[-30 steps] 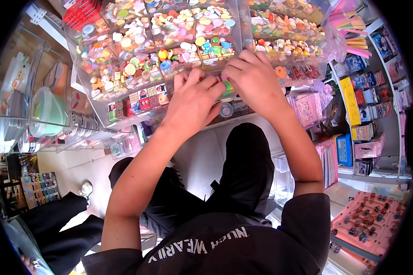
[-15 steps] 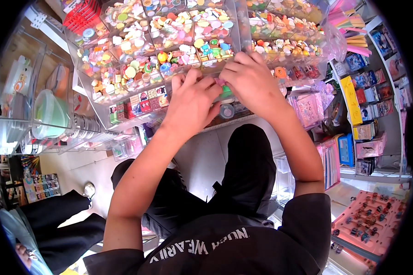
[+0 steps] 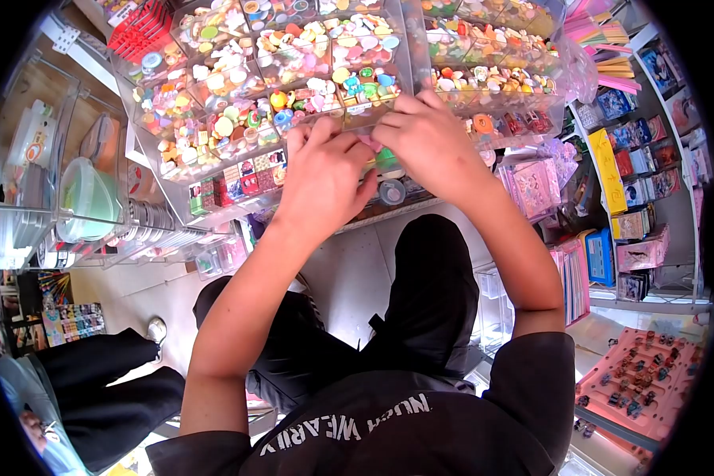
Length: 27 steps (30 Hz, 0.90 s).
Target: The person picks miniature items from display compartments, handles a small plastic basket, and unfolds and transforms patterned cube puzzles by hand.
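A clear compartment case [image 3: 262, 79] full of small colorful charms spans the top of the view. At its front edge, left of centre, is my left hand [image 3: 325, 176], its fingers curled over the lower compartments. My right hand [image 3: 430, 147] is just beside it, fingers bent and pressed together. Between my fingertips shows a small pink thing [image 3: 370, 144], too small to name, with a green item [image 3: 385, 159] just below. The fingertips of both hands are partly hidden by the hands' backs. A round lidded tub [image 3: 391, 191] sits under the case edge.
Clear bins with a green-tinted tub [image 3: 89, 198] stand at the left. A red basket [image 3: 140, 30] is at the top left. Card packs and a yellow box [image 3: 607, 170] line the right shelf. A pink tray [image 3: 639, 377] lies lower right. Another person's legs [image 3: 111, 389] are lower left.
Both hands have shifted slightly left along the case edge, staying close together. The pink thing stays between the fingertips. The other person's legs have moved slightly in view.
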Available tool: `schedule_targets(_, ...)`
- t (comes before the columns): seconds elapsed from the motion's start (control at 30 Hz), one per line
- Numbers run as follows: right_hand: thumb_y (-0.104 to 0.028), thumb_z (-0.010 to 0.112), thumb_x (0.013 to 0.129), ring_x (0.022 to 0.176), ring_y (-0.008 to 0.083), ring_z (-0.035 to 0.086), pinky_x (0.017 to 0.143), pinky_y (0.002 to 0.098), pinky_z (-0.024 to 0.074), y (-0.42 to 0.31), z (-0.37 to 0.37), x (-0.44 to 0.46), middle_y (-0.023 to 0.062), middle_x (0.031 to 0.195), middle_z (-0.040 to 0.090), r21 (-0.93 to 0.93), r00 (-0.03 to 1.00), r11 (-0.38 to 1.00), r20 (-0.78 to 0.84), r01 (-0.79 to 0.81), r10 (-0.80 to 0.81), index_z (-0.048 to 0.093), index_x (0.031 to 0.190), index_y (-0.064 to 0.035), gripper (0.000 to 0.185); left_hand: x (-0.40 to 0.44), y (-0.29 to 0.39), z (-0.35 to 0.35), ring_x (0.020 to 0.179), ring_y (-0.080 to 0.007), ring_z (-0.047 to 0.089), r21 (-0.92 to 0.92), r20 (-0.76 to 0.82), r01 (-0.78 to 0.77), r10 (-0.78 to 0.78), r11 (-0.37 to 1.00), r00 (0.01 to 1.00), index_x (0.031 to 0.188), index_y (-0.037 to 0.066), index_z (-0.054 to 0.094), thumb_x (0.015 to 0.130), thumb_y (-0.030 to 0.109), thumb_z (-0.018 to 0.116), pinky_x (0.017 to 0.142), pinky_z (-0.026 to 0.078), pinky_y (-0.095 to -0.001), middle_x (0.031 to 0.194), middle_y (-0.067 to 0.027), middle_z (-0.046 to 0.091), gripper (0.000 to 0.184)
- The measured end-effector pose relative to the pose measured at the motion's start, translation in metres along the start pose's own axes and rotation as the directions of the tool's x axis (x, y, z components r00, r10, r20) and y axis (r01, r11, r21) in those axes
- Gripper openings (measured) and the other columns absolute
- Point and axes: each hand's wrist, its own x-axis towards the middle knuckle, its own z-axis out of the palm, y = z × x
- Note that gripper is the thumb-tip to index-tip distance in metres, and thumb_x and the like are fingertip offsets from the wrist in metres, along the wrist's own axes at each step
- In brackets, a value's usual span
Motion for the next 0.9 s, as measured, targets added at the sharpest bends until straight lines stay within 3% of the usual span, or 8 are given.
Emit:
schedule_targets(0.6,-0.007,0.062,0.077,0.089,0.0266,0.065,0.085,0.0382,0.0469,-0.001,0.015,-0.002,0.008,0.084,0.065,0.178,0.998,0.983,-0.033,-0.048,0.054,0.061,0.085,-0.0068,0.008,-0.002,0.001,-0.007,0.101,-0.0233,0.056,0.058,0.025,0.034,-0.036,0.998,0.999,0.091,0.01,0.072,0.068,0.013,0.081,0.087,0.037,-0.0405,0.097,0.0012,0.069,0.024)
schedule_targets(0.9,-0.007,0.065,0.081,0.086,0.0287,0.065,0.082,0.0411,0.0481,-0.003,0.012,0.0,0.0097,0.082,0.065,0.218,0.999,0.975,0.005,-0.054,0.054,0.062,0.084,-0.0051,0.005,-0.003,0.003,-0.009,0.11,-0.0263,0.052,0.109,0.02,0.071,-0.073,0.992,0.997,0.092,0.012,0.073,0.066,0.013,0.082,0.088,0.036,-0.0429,0.113,-0.0007,0.061,0.028)
